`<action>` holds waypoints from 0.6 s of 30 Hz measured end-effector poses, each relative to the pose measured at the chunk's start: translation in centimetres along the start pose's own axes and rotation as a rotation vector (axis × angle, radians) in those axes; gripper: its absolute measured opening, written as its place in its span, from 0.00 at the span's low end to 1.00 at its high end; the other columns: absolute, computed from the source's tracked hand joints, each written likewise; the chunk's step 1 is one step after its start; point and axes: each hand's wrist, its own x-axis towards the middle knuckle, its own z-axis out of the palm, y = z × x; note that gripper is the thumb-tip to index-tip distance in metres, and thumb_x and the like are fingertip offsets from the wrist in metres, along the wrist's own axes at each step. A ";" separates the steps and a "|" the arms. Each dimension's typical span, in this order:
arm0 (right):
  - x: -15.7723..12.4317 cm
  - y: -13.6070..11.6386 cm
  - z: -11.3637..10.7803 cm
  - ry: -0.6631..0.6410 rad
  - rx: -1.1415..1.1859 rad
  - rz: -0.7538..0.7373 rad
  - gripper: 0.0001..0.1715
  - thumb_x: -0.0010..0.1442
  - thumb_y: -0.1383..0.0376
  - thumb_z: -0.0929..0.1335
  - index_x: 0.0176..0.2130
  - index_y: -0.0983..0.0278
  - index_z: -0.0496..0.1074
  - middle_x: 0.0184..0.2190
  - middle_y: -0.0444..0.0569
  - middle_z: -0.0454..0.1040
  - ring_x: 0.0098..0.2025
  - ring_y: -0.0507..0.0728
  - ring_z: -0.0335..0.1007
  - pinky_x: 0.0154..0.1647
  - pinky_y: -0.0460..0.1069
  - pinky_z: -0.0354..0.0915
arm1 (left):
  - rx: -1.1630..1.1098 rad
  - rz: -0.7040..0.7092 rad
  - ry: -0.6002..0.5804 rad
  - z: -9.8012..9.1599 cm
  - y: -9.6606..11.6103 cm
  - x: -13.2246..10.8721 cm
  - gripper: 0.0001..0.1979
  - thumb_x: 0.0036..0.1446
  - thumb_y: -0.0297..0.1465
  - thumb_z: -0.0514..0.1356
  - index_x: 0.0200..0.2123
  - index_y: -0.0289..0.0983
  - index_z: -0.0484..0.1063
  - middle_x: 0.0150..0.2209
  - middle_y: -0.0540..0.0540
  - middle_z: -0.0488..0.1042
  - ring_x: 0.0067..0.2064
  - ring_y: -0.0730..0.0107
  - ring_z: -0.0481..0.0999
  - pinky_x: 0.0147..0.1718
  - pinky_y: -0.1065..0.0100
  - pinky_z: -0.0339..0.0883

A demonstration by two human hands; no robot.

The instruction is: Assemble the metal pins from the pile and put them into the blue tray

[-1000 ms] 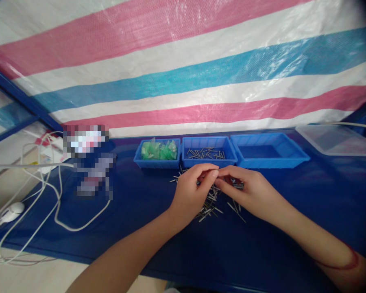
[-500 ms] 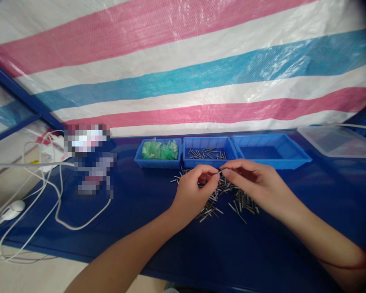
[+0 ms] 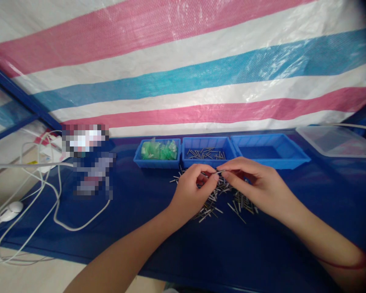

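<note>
Between my two hands, above a pile of thin metal pins (image 3: 209, 209), is one small metal pin (image 3: 220, 171). My left hand (image 3: 195, 185) pinches its left end between thumb and finger. The thumb and forefinger of my right hand (image 3: 256, 179) close on the right end. Behind the hands stands a blue bin (image 3: 207, 142) with several pins in it. To its left, another blue bin (image 3: 157, 163) holds green plastic packets (image 3: 160, 150). A third blue bin (image 3: 273, 162) on the right shows a bare bottom.
White cables (image 3: 57, 203) and a white plug-like piece (image 3: 15, 208) lie at the left of the blue table (image 3: 134, 195). A translucent lid (image 3: 335, 142) rests at the back right. A striped sheet (image 3: 183, 81) hangs behind. Two items at the left are pixelated.
The pin between my fingers now shows more of its length, lying nearly level. My hands have barely moved, and the whole view has shifted very slightly.
</note>
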 end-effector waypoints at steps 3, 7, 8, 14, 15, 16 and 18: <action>0.0 0.1 0.0 -0.012 -0.046 -0.049 0.09 0.62 0.63 0.67 0.42 0.57 0.76 0.36 0.47 0.76 0.33 0.53 0.69 0.29 0.49 0.63 | 0.020 0.005 0.010 -0.2 0.4 0.0 0.04 0.59 0.30 0.58 0.35 0.35 0.71 0.34 0.49 0.73 0.31 0.75 0.71 0.32 0.74 0.64; 0.0 0.3 0.0 -0.039 -0.113 -0.090 0.09 0.63 0.63 0.66 0.42 0.58 0.76 0.39 0.48 0.75 0.39 0.55 0.71 0.37 0.50 0.66 | 0.004 -0.015 -0.003 -0.3 0.6 -0.2 0.08 0.62 0.34 0.55 0.38 0.36 0.69 0.34 0.49 0.72 0.30 0.76 0.70 0.30 0.74 0.63; 0.1 0.5 0.0 -0.028 -0.138 -0.101 0.09 0.63 0.63 0.65 0.42 0.58 0.76 0.39 0.48 0.75 0.41 0.55 0.71 0.39 0.51 0.67 | -0.006 -0.017 -0.002 -0.3 0.6 -0.2 0.09 0.62 0.35 0.55 0.41 0.36 0.69 0.34 0.49 0.72 0.30 0.77 0.70 0.30 0.74 0.63; 1.8 2.9 -0.2 0.212 -0.481 -0.158 0.12 0.64 0.61 0.64 0.39 0.63 0.76 0.38 0.52 0.77 0.42 0.61 0.71 0.46 0.57 0.65 | 0.015 0.050 -0.075 -0.1 -0.2 -0.3 0.14 0.63 0.36 0.54 0.50 0.37 0.65 0.36 0.49 0.71 0.31 0.76 0.70 0.30 0.73 0.64; 2.1 3.3 -0.2 0.230 -0.553 -0.152 0.13 0.64 0.60 0.64 0.39 0.63 0.77 0.38 0.53 0.77 0.42 0.62 0.71 0.45 0.58 0.64 | 0.057 0.096 -0.093 -0.1 -0.3 -0.3 0.13 0.63 0.35 0.54 0.48 0.37 0.66 0.36 0.49 0.72 0.32 0.74 0.71 0.32 0.72 0.65; 2.4 3.6 -0.3 0.240 -0.617 -0.142 0.14 0.64 0.60 0.64 0.40 0.63 0.77 0.38 0.54 0.77 0.42 0.63 0.71 0.44 0.58 0.64 | 0.112 0.158 -0.110 -0.1 -0.4 -0.3 0.11 0.63 0.34 0.54 0.47 0.36 0.68 0.36 0.48 0.73 0.34 0.73 0.72 0.35 0.71 0.66; 2.7 4.1 -0.5 0.246 -0.699 -0.128 0.15 0.63 0.58 0.64 0.41 0.63 0.77 0.38 0.54 0.77 0.42 0.64 0.71 0.43 0.59 0.64 | 0.245 0.299 -0.146 -0.2 -0.5 -0.3 0.09 0.63 0.32 0.55 0.43 0.35 0.70 0.37 0.46 0.74 0.39 0.69 0.72 0.41 0.67 0.66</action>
